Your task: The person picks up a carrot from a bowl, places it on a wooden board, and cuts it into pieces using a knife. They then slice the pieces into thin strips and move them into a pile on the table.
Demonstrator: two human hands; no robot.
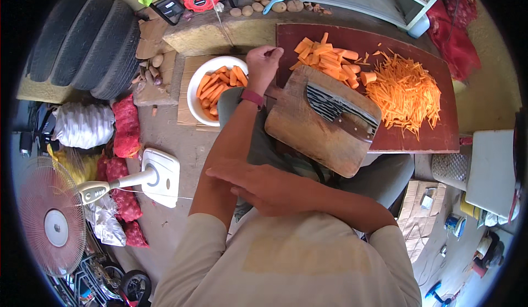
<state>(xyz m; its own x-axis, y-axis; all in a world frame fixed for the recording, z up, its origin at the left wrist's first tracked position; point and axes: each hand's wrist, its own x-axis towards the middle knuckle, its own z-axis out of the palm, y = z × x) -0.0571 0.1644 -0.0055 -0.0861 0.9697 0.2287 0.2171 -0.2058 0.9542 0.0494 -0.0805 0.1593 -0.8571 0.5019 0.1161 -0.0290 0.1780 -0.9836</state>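
Left hand (263, 65) raised past the near knee, fingers curled in loosely, thumb side toward the right; nothing seen in it, though the palm is hidden. Dark red band (253, 97) on that wrist. Right hand (250, 183) crosses the body, fingers extended and fairly straight, lying against the left forearm (the two arms make a rough cross over the lap). Just ahead, the brown wooden slab with rounded corners (308, 125) sits tilted over the lap, its far part over the edge of the dark red rectangular board (448, 134). Its long axis runs from upper left to lower right, the rounded end pointing lower right. On it, a dark-and-pale striped blade (324, 102) lies along much the same slant, its brown riveted handle (355, 127) toward the lower right. Beyond, on the red board: a pile of chunky orange carrot pieces (330, 59) and, to their right, a heap of fine orange carrot shreds (407, 92). Left of the left hand, a round white bowl (191, 98) holds peeled orange carrots (212, 90), lying at mixed angles. Farther left, a white pedestal fan (56, 228) and stacked black tyres (85, 40).
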